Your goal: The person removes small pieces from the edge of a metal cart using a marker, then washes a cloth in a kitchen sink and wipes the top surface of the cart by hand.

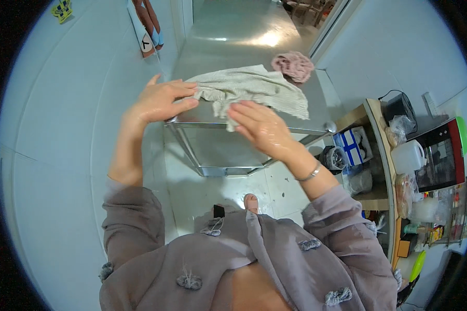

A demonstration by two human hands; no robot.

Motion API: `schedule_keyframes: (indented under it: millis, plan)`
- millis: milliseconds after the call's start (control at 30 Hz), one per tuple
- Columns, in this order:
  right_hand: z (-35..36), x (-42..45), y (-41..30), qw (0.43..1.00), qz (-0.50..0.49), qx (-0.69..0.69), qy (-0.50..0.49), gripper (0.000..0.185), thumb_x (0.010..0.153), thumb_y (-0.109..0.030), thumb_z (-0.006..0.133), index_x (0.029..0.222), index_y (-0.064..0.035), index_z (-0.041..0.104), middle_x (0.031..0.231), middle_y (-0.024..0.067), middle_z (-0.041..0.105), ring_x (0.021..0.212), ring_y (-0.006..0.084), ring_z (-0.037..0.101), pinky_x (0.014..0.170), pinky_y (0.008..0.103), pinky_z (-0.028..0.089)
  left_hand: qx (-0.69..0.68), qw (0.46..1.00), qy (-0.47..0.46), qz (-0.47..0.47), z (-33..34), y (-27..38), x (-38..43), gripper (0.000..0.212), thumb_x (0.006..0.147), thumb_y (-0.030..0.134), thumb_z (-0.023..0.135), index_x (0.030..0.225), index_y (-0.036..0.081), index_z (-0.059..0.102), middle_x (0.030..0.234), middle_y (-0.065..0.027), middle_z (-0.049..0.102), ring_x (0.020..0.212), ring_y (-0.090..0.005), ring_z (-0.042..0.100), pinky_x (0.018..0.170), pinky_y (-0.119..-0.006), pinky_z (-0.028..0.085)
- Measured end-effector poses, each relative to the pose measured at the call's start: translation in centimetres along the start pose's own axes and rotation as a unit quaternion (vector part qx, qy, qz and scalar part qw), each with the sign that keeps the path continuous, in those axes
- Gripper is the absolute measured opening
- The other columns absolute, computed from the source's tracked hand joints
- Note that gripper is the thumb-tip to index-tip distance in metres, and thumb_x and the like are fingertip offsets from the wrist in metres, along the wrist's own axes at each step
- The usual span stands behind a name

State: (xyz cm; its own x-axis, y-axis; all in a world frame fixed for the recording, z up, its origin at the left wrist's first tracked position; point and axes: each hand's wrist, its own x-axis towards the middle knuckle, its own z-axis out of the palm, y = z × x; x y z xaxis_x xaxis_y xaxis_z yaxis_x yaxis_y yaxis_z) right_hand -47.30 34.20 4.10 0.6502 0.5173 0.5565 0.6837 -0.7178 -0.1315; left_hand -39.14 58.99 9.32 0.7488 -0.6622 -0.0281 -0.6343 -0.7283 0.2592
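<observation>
A damp-looking whitish cloth (253, 85) lies spread and creased on a stainless steel table (241, 50), part of it hanging over the near edge. My left hand (165, 99) rests at the cloth's left end by the table corner, fingers extended and thumb apart. Flat on the cloth's near edge is my right hand (260, 126), its fingers close together and the palm turned down; it looks wet and has a metal bracelet at the wrist. Behind the cloth, to the right, sits a bunched pink cloth (293, 67).
A wooden shelf unit (381, 147) at the right carries a white plastic jug (408, 156), a red and black microwave or oven (436, 155) and bags. A wall (58, 97) stands close on the left, with brown and blue items (148, 27) hanging there. A lower table shelf (225, 149) shows beneath.
</observation>
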Motion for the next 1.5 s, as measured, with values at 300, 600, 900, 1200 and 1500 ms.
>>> schedule_keyframes:
  millis: [300,600,900,1200,1500]
  plan:
    - [-1.4,-2.6,0.8,0.998,0.002,0.067,0.007,0.037,0.067,-0.003,0.062,0.103,-0.0073,0.058,0.090,0.0070,0.053,0.087,0.0264,0.050,0.077,0.0349,0.042,-0.470,0.830,0.237,0.185,8.6,-3.1,0.3,0.030,0.084,0.013,0.036,0.097,0.000,0.060,0.114,-0.0129,0.053,0.124,-0.0267,0.029,0.107,-0.042,0.008]
    - [3.8,3.5,-3.4,0.988,-0.060,0.139,0.043,0.028,0.067,-0.003,0.054,0.095,-0.0002,0.057,0.092,0.0100,0.054,0.088,0.0270,0.052,0.077,0.0349,0.044,-0.507,0.801,0.288,0.135,9.8,-2.6,0.8,0.024,0.078,0.014,0.035,0.075,0.000,0.054,0.108,-0.0129,0.056,0.124,-0.0316,0.025,0.103,-0.042,0.013]
    - [-4.4,-3.7,4.1,0.996,0.014,0.075,-0.048,0.029,0.066,0.003,0.062,0.094,-0.0064,0.062,0.090,0.0085,0.058,0.086,0.0268,0.056,0.074,0.0352,0.046,-0.460,0.829,0.297,0.115,10.2,-2.5,1.1,0.026,0.076,0.016,0.034,0.069,0.001,0.054,0.102,-0.0134,0.059,0.121,-0.0319,0.029,0.101,-0.043,0.018]
    - [3.2,4.2,-2.3,0.981,-0.096,0.164,0.041,0.020,0.065,-0.005,0.060,0.084,-0.0036,0.059,0.083,0.0067,0.056,0.082,0.0238,0.054,0.072,0.0323,0.046,-0.497,0.792,0.328,0.133,9.9,-2.6,1.2,0.031,0.079,0.020,0.034,0.071,0.000,0.055,0.097,-0.0157,0.059,0.117,-0.0323,0.032,0.100,-0.042,0.018]
    - [-2.5,-2.4,2.7,0.997,-0.020,0.067,-0.035,0.025,0.065,-0.002,0.066,0.089,-0.0049,0.061,0.087,0.0081,0.058,0.082,0.0269,0.056,0.070,0.0344,0.047,-0.440,0.829,0.327,0.111,10.1,-1.4,0.8,0.030,0.079,0.019,0.033,0.068,0.001,0.054,0.096,-0.0114,0.061,0.115,-0.0325,0.034,0.100,-0.042,0.020]
